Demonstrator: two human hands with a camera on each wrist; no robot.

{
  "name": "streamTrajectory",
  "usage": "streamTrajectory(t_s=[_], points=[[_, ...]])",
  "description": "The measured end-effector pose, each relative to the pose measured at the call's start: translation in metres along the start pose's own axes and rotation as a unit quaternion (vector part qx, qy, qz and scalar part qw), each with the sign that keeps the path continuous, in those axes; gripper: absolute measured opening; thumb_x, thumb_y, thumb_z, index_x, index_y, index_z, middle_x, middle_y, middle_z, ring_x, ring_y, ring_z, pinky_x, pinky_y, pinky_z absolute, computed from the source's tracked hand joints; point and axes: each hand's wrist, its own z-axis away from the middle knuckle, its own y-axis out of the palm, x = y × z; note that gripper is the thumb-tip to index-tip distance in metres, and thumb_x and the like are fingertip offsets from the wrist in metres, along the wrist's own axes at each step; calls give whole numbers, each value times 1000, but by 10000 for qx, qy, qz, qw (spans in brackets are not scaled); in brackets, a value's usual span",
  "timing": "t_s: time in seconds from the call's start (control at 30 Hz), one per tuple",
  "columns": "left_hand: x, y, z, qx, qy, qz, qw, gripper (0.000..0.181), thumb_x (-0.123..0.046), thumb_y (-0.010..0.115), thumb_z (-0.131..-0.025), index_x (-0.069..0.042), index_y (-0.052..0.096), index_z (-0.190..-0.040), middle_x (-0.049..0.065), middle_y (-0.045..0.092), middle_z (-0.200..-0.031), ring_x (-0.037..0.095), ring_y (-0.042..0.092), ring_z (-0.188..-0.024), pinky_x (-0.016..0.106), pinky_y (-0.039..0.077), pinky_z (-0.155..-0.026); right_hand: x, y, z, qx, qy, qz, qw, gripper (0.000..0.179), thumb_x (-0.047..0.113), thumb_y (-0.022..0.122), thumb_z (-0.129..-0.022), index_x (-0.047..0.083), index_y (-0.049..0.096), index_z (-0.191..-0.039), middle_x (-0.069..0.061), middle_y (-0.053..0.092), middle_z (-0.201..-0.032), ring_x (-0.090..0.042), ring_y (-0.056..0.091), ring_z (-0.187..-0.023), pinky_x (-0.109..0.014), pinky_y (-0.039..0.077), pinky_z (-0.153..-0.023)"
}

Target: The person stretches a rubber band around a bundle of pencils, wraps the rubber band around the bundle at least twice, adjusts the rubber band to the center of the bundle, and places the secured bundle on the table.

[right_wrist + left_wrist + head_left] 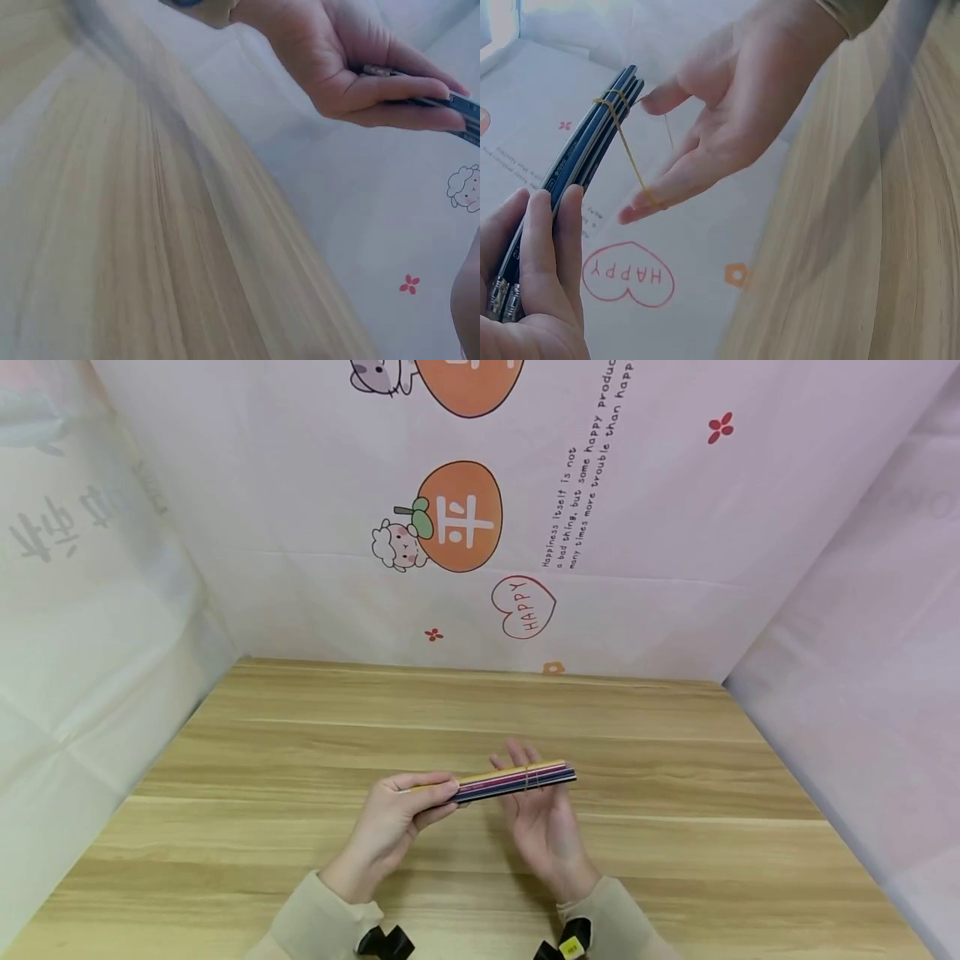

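Note:
My left hand (397, 817) grips one end of a bundle of pencils (495, 782), its thumb on top and the fingers underneath. The pencils show yellow, magenta and dark blue sides; metal ferrules show near the left palm in the left wrist view. Close to the bundle's far end runs a thin yellow rubber band (630, 154), part of it drawn away from the pencils to the fingers of my right hand (742, 112). The right hand's fingers are extended and spread behind that end in the head view. Only a blurred edge of it enters the right wrist view.
A wood-grain table (300, 735) lies beneath both hands. White printed cloth (637, 527) rises behind it, with more cloth along the left and right sides. Small black devices (386, 942) are strapped at the wrists over beige sleeves.

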Motion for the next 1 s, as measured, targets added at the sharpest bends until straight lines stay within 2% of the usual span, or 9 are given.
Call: streamTrajectory(t_s=[0.07, 0.2, 0.27, 0.4, 0.5, 0.63, 0.8, 0.9, 1.0], points=[[-1, 3, 1, -58, -13, 67, 10000, 17, 6, 68, -88, -7, 78, -91, 12, 74, -99, 20, 75, -85, 20, 62, -82, 0, 1, 0, 71, -314, 115, 9994, 66, 51, 20, -104, 20, 3, -159, -2, 9, -168, -14, 49, -136, -21, 38, -118], [-2, 7, 3, -262, -84, 215, 9994, 15, 7, 68, -88, 0, 76, -98, 13, 72, -100, 20, 75, -85, 19, 62, -81, 0, -2, -1, 139, -996, 251, 9946, 45, 39, 33, -107, 25, 35, -150, 1, 37, -158, -18, 52, -134, -23, 39, -118], [-3, 9, 3, -426, -119, 341, 9984, 15, 9, 66, -88, 0, 76, -96, 12, 72, -98, 20, 75, -83, 19, 62, -79, 1, -5, -2, 293, -1314, 255, 9906, 41, 33, 38, -107, 25, 42, -147, 2, 48, -151, -21, 54, -133, -24, 41, -117], [-5, 11, 3, -726, -139, 569, 9956, 20, 12, 63, -88, -4, 75, -89, 12, 72, -95, 20, 75, -81, 19, 63, -77, 4, -12, -5, 825, -1877, 639, 9767, 45, 22, 42, -105, 20, 42, -151, -3, 48, -152, -23, 54, -133, -27, 43, -116], [-7, 11, 4, -832, -126, 579, 9948, 18, 12, 64, -88, -2, 75, -90, 13, 72, -96, 21, 75, -81, 19, 63, -77, 12, -15, -7, 1096, -2373, 1360, 9556, 48, 13, 51, -102, 18, 45, -149, -4, 48, -152, -22, 55, -132, -29, 42, -117], [-10, 11, 5, -871, -55, 442, 9952, 17, 12, 66, -86, -1, 75, -92, 14, 72, -97, 22, 75, -81, 20, 63, -76, 24, -14, -8, 1193, -2926, 2447, 9167, 55, 3, 59, -96, 14, 47, -148, -4, 51, -150, -21, 56, -131, -26, 46, -113], [-14, 9, 5, -828, 98, 201, 9963, 16, 12, 68, -85, 3, 75, -95, 12, 75, -91, 22, 75, -80, 25, 64, -78, 34, -10, -9, 1426, -3191, 3359, 8747, 54, -4, 63, -91, 1, 49, -144, -6, 57, -144, -22, 59, -127, -24, 56, -101], [-16, 7, 6, -794, 203, -17, 9966, 16, 11, 70, -84, 7, 73, -100, 13, 75, -91, 22, 75, -79, 27, 65, -79, 38, -8, -8, 1392, -3025, 3834, 8614, 50, -6, 64, -90, -5, 52, -139, -5, 60, -140, -20, 62, -123, -23, 60, -92], [-18, 5, 6, -783, 254, -248, 9963, 18, 10, 71, -84, 10, 72, -102, 14, 75, -93, 21, 75, -78, 28, 65, -78, 43, -7, -6, 1367, -2622, 4254, 8554, 46, -8, 63, -91, -10, 53, -135, -2, 63, -136, -16, 63, -121, -21, 61, -87]])
